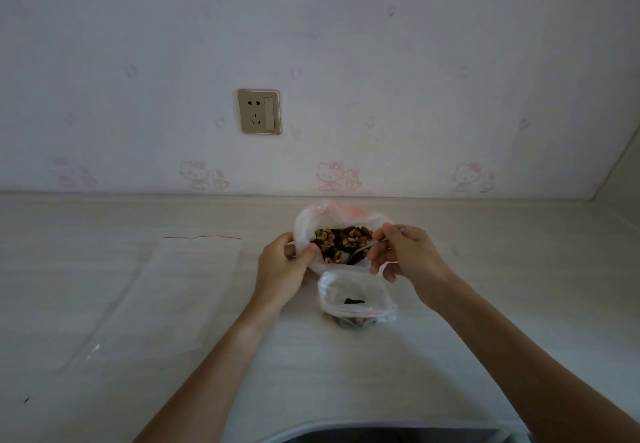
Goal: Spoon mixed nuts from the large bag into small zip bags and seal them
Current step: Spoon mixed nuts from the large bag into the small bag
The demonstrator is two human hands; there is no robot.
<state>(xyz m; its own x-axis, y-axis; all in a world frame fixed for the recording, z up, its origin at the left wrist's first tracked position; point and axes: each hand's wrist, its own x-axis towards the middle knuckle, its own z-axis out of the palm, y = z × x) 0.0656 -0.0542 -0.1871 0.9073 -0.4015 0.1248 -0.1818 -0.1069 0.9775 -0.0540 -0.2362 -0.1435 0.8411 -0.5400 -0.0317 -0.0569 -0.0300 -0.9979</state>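
Scooping step, by the look of it. Left hand (282,266) pinching the near-left rim of the large bag (304,226) to hold its mouth open; right hand (398,252) curled around the handle of a spoon (360,252), bowl down among the mixed nuts (343,240). Large bag on the bench (485,269) toward the wall, small zip bag (356,298) just in front of it, mouth gaping upward, a few dark pieces already at the bottom. Spare zip bags (166,290) flat on the bench, well to the left.

To do this well: dig under the nuts rather than skim, level the load, lift clear of the plastic rim, then carry the short way straight to the small bag's mouth before tipping. Probably worth moving the left hand across to steady the small bag, since nothing is propping it open.

Hard to make out: whether the spoon carries anything, its bowl half buried. Handle end hidden inside the right hand. Exact count of flat spare bags unclear, clear film on a pale top. Small bag's fill partly masked by its folded front.
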